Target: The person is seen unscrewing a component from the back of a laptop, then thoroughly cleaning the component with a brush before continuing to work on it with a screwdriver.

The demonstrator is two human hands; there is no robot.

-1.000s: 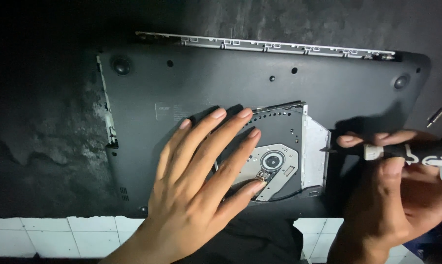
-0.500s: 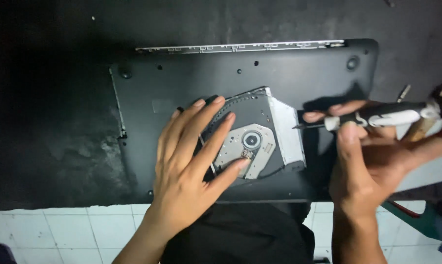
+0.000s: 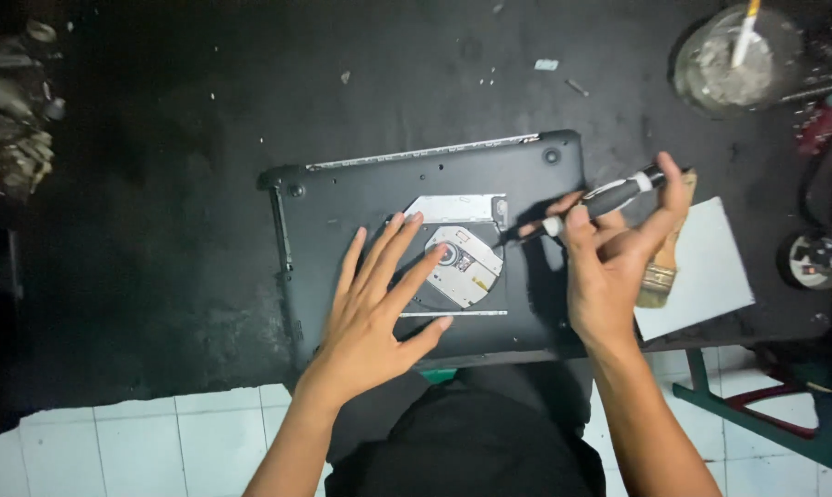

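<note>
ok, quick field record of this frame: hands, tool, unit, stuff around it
left hand: flat, fingers spread on the optical drive
right hand: grips a screwdriver, tip at the drive's right edge
laptop base: dark, underside up on the black worktop
beside right hand: paintbrush on a white sheet
top right: round container with a stick in it

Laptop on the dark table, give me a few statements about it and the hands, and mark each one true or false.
1. The left hand lies flat on the laptop. True.
2. The right hand holds a paintbrush. False: it holds a screwdriver; the brush lies on a white sheet.
3. The laptop's disc drive is exposed. True.
4. The laptop sits on white tiles. False: it rests on the table.
</note>
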